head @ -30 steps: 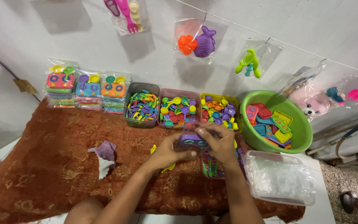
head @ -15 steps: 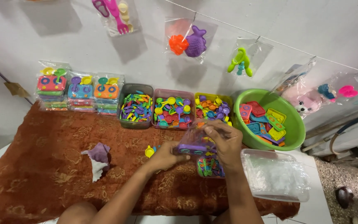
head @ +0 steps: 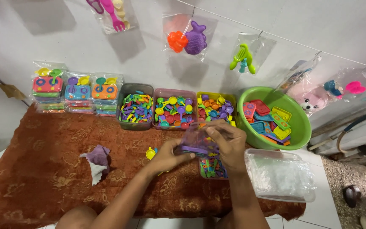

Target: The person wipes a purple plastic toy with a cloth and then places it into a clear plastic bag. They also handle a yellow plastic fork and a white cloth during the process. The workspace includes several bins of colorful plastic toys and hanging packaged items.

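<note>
Far left, against wall: stacks of bagged toy stove sets (head: 76,94), sealed. On the brown cloth (head: 34,178), a crumpled purple-and-white rag (head: 97,160), well apart from the work. Behind centre: three trays of small plastic parts – grey tray (head: 135,106), pink tray (head: 174,109), yellow tray (head: 215,107), side by side, touching. A yellow toy spoon (head: 151,153) lies loose just beside the left wrist. Left hand (head: 171,153): fingers curled shut, pinching the near edge of a clear bag with a purple toy piece (head: 195,144), held above cloth at centre. Right hand (head: 229,142): fingertips closed on the bag's top edge from above. Judgement: bag mouth should be kept spread w/ both thumbs, piece flat, so film doesn't snag. Under the hands, a small tub of mixed parts (head: 212,167), partly hidden. Right: green basin (head: 297,135) of flat toy trays; clear lidded box (head: 281,174) near table edge.
</note>
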